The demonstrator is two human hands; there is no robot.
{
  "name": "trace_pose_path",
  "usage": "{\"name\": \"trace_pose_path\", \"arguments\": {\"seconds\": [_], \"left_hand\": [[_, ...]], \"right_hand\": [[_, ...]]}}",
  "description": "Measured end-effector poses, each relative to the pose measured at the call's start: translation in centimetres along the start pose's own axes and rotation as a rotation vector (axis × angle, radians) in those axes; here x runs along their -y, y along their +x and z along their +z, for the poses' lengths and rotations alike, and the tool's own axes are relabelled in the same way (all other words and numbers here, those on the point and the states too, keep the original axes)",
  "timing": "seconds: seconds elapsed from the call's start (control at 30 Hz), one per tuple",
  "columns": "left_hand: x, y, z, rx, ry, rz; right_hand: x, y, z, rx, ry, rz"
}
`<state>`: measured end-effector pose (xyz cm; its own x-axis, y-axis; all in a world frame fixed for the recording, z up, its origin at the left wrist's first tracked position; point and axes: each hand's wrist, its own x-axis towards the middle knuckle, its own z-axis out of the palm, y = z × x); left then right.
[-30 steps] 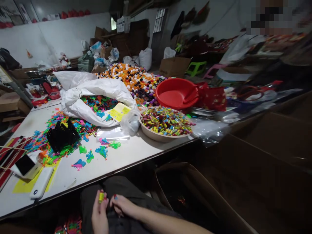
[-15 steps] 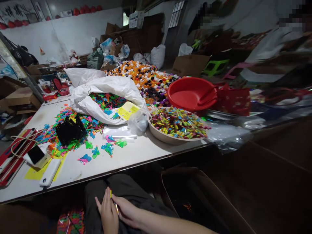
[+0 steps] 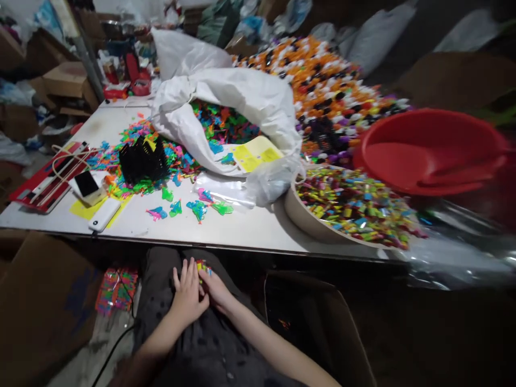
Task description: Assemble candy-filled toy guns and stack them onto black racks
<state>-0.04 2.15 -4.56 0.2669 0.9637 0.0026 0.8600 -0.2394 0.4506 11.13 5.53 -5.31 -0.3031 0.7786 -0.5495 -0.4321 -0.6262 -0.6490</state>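
White table runs across mid-frame. Small coloured pieces sit lower centre, at the right hand — nearer one, fingers curled round them. Left hand just left of them: fingers straight, slightly spread, no grip visible. Pieces' long axis — can't tell, partly covered.

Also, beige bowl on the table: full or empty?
Full: small multicoloured pieces reach the rim of the beige bowl and heap above it.
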Motion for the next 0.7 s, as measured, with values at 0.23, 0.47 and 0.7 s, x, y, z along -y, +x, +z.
{"name": "trace_pose_path", "arguments": {"seconds": [0.23, 0.47, 0.7], "left_hand": [[3.9, 6.4, -5.7, -0.134, 0.066, -0.025], [10.4, 16.2, -5.0, -0.078, 0.256, -0.337], [9.3, 9.6, -2.0, -0.040, 0.258, -0.163]], "right_hand": [[1.1, 0.2, -2.2, -0.077, -0.027, -0.082], [1.3, -1.8, -2.9, -0.132, -0.008, -0.104], [1.5, -0.5, -3.0, -0.167, 0.072, -0.206]]}}
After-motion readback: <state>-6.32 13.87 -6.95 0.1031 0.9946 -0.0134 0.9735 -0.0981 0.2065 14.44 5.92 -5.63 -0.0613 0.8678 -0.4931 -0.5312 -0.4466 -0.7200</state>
